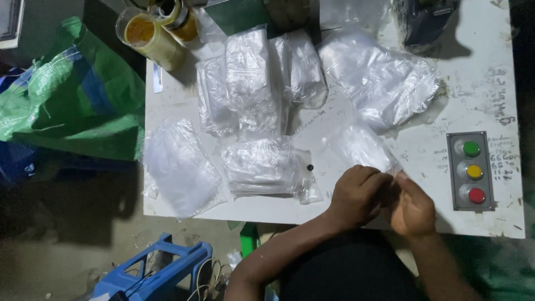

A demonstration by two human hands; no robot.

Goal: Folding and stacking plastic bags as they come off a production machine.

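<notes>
left hand (356, 195): fingers curled in, knuckles up, thumb side toward 3 o'clock, touching right hand
right hand (412, 207): back of hand up, fingers bent and pointing to 11 o'clock, tips meeting the left fingers
grip: both hands pinched together at the fingertips, what sits between them too hidden to tell
left forearm: bare, runs from 7 o'clock up to the wrist
right forearm: bare, comes in from 5 o'clock
wrists: both near straight, close together
elbows: left bent low at 7 o'clock, right out of frame
</notes>
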